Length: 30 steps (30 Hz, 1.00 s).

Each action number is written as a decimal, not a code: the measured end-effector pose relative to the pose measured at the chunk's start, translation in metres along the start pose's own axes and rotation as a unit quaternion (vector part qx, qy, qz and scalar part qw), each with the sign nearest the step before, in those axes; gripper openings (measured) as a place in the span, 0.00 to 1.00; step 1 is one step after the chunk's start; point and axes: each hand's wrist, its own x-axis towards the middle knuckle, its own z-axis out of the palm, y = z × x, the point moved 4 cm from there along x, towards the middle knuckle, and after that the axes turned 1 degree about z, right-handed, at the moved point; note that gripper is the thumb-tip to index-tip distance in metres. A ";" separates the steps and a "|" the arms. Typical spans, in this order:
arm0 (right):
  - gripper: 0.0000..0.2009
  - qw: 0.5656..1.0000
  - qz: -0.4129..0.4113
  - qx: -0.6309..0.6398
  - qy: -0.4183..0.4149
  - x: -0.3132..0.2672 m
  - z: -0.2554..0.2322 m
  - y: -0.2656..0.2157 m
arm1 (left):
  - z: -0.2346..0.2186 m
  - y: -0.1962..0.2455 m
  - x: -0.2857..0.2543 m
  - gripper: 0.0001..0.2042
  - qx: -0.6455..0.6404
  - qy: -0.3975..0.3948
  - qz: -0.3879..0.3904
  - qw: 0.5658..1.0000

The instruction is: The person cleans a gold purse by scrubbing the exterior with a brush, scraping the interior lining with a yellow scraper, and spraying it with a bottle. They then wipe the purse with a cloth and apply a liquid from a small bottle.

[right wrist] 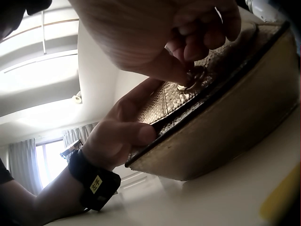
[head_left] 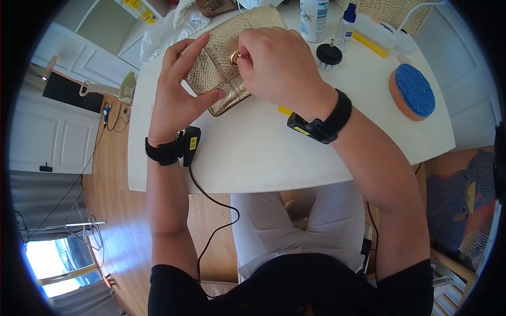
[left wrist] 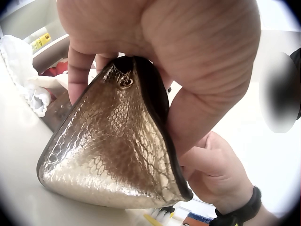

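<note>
A gold bag (head_left: 211,68) with a snakeskin-like texture and dark edging stands on the white table; its side panel (left wrist: 108,155) with a small ring fills the left wrist view. The left hand (head_left: 182,100) grips the bag's left end, thumb on the near face and fingers at the top edge. At the front, the right hand (head_left: 282,66) pinches a round gold metal clasp (head_left: 235,58) between thumb and fingers. In the right wrist view, the clasp (right wrist: 190,82) lies under the right fingertips and the left thumb rests on the bag's edge.
Behind and right of the bag are a white can (head_left: 314,21), a small spray bottle (head_left: 346,27), a black round brush (head_left: 329,54) and a clear case with a yellow strip. A blue and orange sponge (head_left: 412,90) lies far right. White cloth (head_left: 158,39) is at the back left.
</note>
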 end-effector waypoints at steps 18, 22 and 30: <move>0.03 0.996 -0.080 0.032 -0.009 0.002 0.000 0.005 | 0.001 -0.001 -0.001 0.46 -0.019 0.003 0.002 1.000; 0.04 0.996 -0.079 0.038 0.003 0.001 -0.001 0.006 | 0.000 0.000 -0.001 0.46 -0.012 0.001 -0.006 1.000; 0.07 0.999 0.003 0.016 -0.040 0.001 -0.008 0.003 | 0.000 0.001 -0.001 0.46 -0.016 0.001 -0.007 1.000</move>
